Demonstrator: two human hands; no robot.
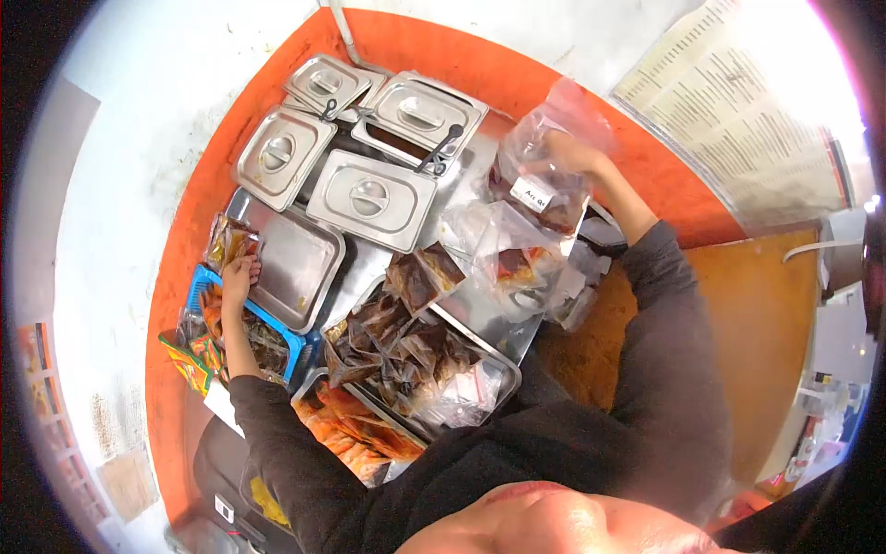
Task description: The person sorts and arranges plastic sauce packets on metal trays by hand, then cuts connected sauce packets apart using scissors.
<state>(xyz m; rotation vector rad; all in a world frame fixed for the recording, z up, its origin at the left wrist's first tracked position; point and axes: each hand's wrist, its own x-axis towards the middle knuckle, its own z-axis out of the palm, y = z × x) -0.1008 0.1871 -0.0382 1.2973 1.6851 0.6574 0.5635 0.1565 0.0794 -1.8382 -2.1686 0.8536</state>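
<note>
My left hand (242,271) is closed, fingers curled at the edge of a small clear sauce packet (229,242) with amber-brown contents. The packet lies by the rim of an uncovered steel tray (325,277). On the other side, my right hand (568,153) is at the upper part of a large clear plastic bag (549,120), closed on its plastic; the film partly covers the fingers. Dark red-brown packets show in that bag, under a white handwritten label (532,195). Beside it lies another clear bag (503,231) with reddish contents.
Several lidded steel pans (371,196) stand at the back. Dark sauce packets (397,346) fill a steel tray near my body, beside orange-coloured packets (355,429). A blue basket (293,346) sits under my left forearm. An orange-painted wall (471,69) borders the counter.
</note>
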